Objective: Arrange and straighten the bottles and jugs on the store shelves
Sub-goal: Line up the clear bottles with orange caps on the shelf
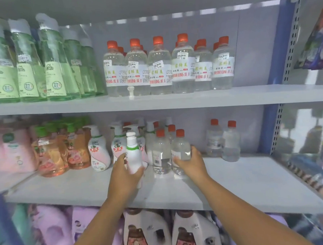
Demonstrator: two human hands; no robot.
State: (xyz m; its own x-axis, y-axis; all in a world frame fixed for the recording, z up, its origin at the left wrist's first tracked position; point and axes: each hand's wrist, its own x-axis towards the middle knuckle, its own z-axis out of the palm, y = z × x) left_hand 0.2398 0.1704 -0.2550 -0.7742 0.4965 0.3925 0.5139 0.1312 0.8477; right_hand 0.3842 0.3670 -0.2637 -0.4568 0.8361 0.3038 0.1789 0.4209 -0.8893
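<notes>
My left hand (123, 173) grips a white pump bottle (133, 153) with a green neck band, held upright just above the middle shelf (244, 179). My right hand (191, 163) is wrapped round a clear red-capped bottle (180, 149) standing on that shelf, next to another clear bottle (161, 152). More white pump bottles (98, 150) and clear bottles stand behind them. Two clear red-capped bottles (223, 139) stand apart to the right.
The upper shelf carries tall green bottles (28, 60) and a row of clear red-capped bottles (159, 64), with a small white cap (130, 92) in front. Orange bottles (53, 150) and pink packs fill the middle shelf's left. White jugs (192, 231) sit below. A perforated upright (275, 129) bounds the right.
</notes>
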